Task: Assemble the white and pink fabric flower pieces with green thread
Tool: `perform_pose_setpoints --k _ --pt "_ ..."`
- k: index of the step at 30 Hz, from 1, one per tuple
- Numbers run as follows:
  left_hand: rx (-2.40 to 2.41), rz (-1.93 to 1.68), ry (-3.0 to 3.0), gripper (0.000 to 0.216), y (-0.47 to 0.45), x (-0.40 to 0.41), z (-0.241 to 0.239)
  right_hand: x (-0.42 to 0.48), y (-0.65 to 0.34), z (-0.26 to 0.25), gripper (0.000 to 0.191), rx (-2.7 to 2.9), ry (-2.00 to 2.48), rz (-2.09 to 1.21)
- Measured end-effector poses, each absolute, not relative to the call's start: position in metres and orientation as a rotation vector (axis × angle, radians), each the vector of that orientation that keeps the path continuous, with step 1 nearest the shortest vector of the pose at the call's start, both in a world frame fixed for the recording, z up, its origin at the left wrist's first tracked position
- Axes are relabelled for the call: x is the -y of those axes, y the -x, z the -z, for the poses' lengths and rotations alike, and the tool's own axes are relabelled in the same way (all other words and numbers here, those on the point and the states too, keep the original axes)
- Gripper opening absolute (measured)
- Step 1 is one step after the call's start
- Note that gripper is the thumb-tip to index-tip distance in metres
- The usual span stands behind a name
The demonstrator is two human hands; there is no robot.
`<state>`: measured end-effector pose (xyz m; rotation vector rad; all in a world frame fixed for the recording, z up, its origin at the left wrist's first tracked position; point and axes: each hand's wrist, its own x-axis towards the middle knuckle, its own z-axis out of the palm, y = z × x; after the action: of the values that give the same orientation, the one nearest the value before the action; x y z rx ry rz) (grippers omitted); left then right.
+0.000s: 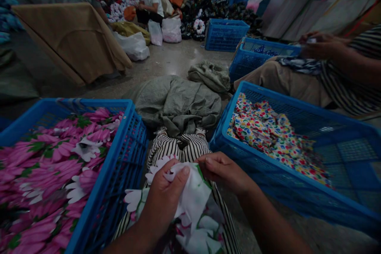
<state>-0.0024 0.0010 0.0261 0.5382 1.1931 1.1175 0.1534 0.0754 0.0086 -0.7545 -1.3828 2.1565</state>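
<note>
My left hand [163, 196] is closed around a white flower-print cloth piece [195, 198] held over my lap. My right hand [223, 171] pinches the same cloth at its upper edge, fingers pressed together. More white petal-shaped pieces [198, 238] lie on my striped trousers [178, 149] beneath the hands. A blue crate [125, 147] full of pink flower-print pieces [53, 158] stands at my left. Another blue crate [226, 127] at my right holds colourful dotted cloth pieces [268, 131].
A grey sack [175, 101] lies on the floor ahead of my knees. A person in a striped shirt [348, 79] sits at the right, hands [318, 45] on something small. More blue crates [226, 33], white bags [133, 45] and another seated person [149, 2] are farther back.
</note>
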Motion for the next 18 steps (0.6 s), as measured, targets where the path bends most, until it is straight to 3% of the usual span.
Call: perform_pose_setpoints --k 9,18 --pt "-1.235 -1.058 -0.669 0.026 0.005 -0.002 -0.026 -0.072 -0.152 -0.012 0.046 1.312 0.713 -2.275" --pt "-1.291 -1.125 -0.537 0.025 0.001 -0.002 -0.029 -0.071 -0.152 -0.002 0.040 0.918 0.832 -2.003"
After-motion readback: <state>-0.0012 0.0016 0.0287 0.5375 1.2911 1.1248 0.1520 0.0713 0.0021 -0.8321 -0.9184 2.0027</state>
